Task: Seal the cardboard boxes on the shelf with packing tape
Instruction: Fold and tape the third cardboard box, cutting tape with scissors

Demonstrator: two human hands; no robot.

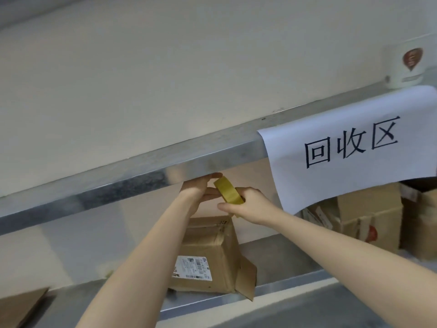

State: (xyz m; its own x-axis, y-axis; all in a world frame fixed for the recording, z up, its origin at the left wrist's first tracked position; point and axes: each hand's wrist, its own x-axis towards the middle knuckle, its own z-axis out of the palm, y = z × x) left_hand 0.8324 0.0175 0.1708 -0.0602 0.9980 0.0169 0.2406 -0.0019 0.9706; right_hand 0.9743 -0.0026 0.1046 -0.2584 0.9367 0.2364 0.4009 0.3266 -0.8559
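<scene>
My right hand [248,205] is gripping the tape roll [229,192], my left hand [201,192] pinching its rim. Both are hovering just under the shelf beam [142,172].

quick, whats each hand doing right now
left hand: pinches the edge of the tape roll
right hand: grips the same tape roll

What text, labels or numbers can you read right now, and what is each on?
"回收区" on the paper sign hanging from the upper shelf.
The shipping label on the cardboard box: barcodes, print too small to read.
The white cup on that shelf: logo blurred.
The boxes at right: labels blurred.
</scene>
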